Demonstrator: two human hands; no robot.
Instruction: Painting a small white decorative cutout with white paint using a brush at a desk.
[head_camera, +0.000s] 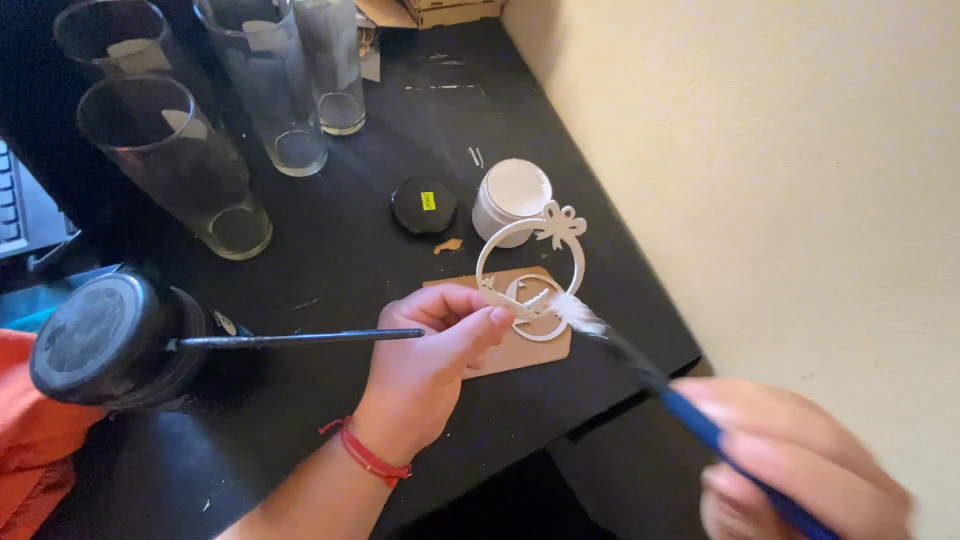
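My left hand (430, 355) pinches the lower edge of a white ring-shaped ornament (530, 262) with a bow on top, holding it upright over a piece of brown cardboard (535, 350). A second, thin dark brush (300, 339) lies across that hand's fingers, pointing left. My right hand (800, 470), blurred at the lower right, grips a blue-handled paintbrush (690, 415). Its white-loaded bristles touch the ornament's lower right edge. An open white paint jar (510, 200) stands just behind the ornament, with its black lid (424, 206) beside it.
Several tall clear glass cylinders (175, 160) stand at the back left of the black table (330, 250). A round black container (105, 340) sits at the left on its side, over orange cloth (30, 450). A cream wall (780, 180) borders the right.
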